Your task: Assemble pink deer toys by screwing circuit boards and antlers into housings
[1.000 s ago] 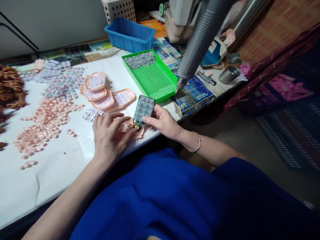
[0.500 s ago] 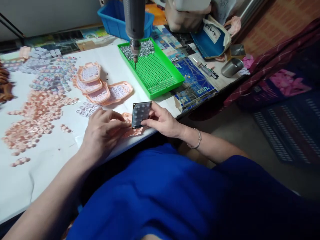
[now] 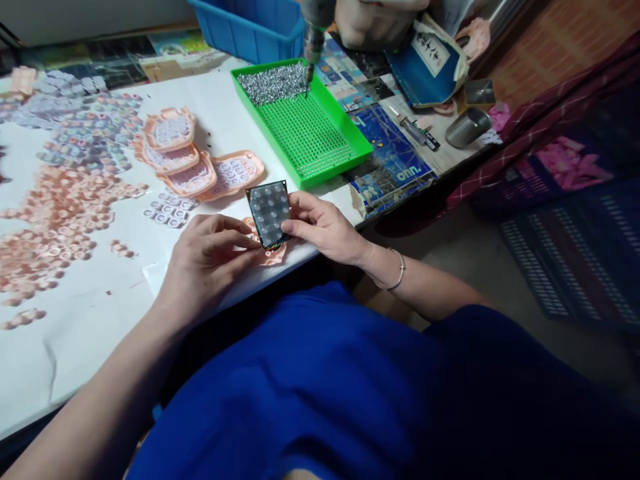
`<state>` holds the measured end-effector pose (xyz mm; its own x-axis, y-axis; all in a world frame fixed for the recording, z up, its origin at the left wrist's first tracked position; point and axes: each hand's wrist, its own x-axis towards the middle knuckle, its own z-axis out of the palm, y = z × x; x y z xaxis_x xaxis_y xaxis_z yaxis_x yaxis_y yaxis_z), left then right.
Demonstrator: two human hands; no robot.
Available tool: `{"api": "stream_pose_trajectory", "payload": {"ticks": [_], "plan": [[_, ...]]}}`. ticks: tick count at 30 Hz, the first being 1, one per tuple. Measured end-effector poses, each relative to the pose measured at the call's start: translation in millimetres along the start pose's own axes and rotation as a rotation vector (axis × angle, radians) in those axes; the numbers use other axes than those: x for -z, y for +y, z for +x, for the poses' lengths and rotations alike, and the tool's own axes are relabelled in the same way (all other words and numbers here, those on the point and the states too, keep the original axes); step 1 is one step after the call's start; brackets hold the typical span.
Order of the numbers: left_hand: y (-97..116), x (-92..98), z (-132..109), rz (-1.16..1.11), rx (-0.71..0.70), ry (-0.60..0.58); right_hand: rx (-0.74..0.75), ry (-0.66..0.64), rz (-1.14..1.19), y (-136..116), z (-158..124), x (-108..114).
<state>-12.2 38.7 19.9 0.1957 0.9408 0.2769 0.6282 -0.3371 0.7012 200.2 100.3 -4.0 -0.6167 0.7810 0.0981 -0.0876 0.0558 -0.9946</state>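
My right hand (image 3: 323, 227) grips a small dark circuit board (image 3: 270, 212) by its right edge, thumb on the face. Rows of pale round dots cover that face, and the board is tilted up towards me. At its lower left edge the bent fingertips of my left hand (image 3: 207, 250) close on the board. Partly hidden below both hands, a peach plastic piece (image 3: 274, 256) rests near the table edge. Left of the board lies a pale grey keypad sheet (image 3: 167, 209). Several peach shells with pale keys set in them (image 3: 173, 160) are stacked and overlapping behind it.
A green tray (image 3: 345, 163) holds silvery screws (image 3: 270, 83). Over it hangs an electric screwdriver (image 3: 315, 43). Small peach parts (image 3: 55, 227) and coloured key pieces (image 3: 95, 133) spread across the left. Behind stands a blue bin (image 3: 250, 33); a metal cup (image 3: 467, 128) is at right.
The circuit board has risen slightly, moved left and turned more face-on to me. My hands stay on it. The view has shifted, so the screwdriver appears higher and further right.
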Motion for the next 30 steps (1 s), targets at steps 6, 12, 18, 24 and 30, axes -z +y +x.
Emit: {"api": "stream_pose_trajectory", "payload": {"ticks": [6, 12, 18, 24, 30], "plan": [[-5, 0.8, -5, 0.110, -0.134, -0.010, -0.027, -0.004, -0.080, -3, 0, -4], [-2, -2.9, -9, 0.099, -0.105, 0.000, 0.049, -0.020, -0.169, -4, -1, 0], [-2, -11.3, -10, 0.096, -0.052, 0.093, 0.160, -0.120, -0.125, -3, -8, 9], [-3, -12.0, -10, 0.109, -0.070, 0.078, 0.121, -0.074, -0.217, -5, -5, 3], [-7, -13.0, -11, 0.146, -0.111, 0.085, 0.054, 0.004, -0.334, -1, 3, -7]]}}
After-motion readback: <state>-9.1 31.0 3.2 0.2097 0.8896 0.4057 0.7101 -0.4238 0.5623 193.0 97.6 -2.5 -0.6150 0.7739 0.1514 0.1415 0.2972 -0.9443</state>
